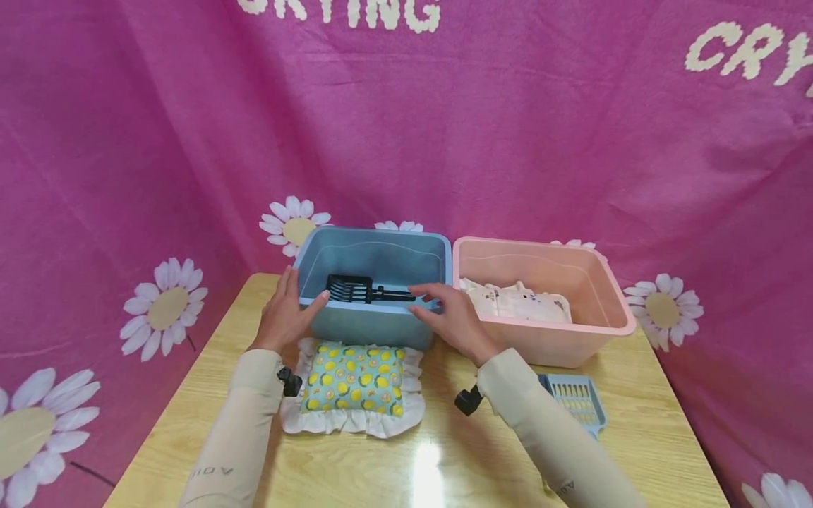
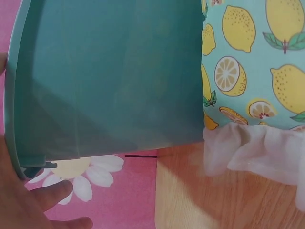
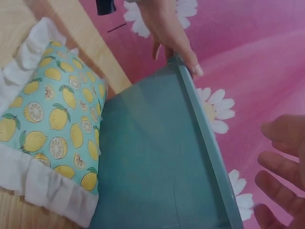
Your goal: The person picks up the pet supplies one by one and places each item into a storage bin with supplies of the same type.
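A blue plastic bin [image 1: 362,326] stands on the table, with a black slotted scoop [image 1: 351,288] lying inside. At the bin's front left corner is my left hand [image 1: 279,321]. Its thumb crosses the rim, and its straight fingers lie along the outside, as the right wrist view also shows. My right hand [image 1: 454,321] is over the front right corner near the scoop's handle, fingers loosely spread and nothing held; whether it touches the rim is unclear. Against the bin's front lies a small lemon-print pillow [image 1: 352,381] with white ruffles.
To the right stands a pink bin [image 1: 552,342] holding a pale printed pillow [image 1: 527,305]. A light-blue slotted scoop [image 1: 574,398] lies in front of it, partly covered by my right forearm. A magenta daisy-print cloth [image 1: 406,141] hangs behind and around the wooden table [image 1: 470,466].
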Tool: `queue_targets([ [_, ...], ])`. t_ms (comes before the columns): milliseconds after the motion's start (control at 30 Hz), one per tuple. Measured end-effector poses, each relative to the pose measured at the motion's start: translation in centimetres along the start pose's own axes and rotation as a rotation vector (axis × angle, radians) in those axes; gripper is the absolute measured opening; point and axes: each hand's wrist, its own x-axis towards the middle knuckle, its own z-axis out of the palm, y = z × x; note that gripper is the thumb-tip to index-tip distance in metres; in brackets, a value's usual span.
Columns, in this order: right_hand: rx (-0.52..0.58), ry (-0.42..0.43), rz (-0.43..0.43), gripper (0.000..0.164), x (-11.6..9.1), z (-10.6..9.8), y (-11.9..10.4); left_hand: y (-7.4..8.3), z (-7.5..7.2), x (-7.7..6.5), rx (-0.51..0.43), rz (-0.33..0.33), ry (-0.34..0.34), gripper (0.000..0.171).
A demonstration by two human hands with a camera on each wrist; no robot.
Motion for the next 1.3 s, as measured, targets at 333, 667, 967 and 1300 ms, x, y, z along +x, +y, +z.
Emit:
queue_targets([
  [333, -0.081, 0.01, -0.025, 0.038, -2.7, -1.3, 0.6, 0.3, 0.6, 0.5, 0.021, 0.01, 0.008, 0.097],
  [667, -0.119, 0.06, 0.05, 0.04, -6.2, -2.3, 1.0, 0.7, 0.9, 0.2, -0.026, -0.011, -0.008, 0.096],
  [967, -0.134, 0.194, 0.009, 0.04, -9.2, -2.6, 2.5, 0.4, 0.7, 0.5, -0.062, -0.022, -0.007, 0.099],
  [1300, -0.175, 0.343, -0.011, 0.037, -12.6, -3.1, 4.6, 0.3, 0.1, -0.3, -0.093, -0.022, 0.019, 0.096],
])
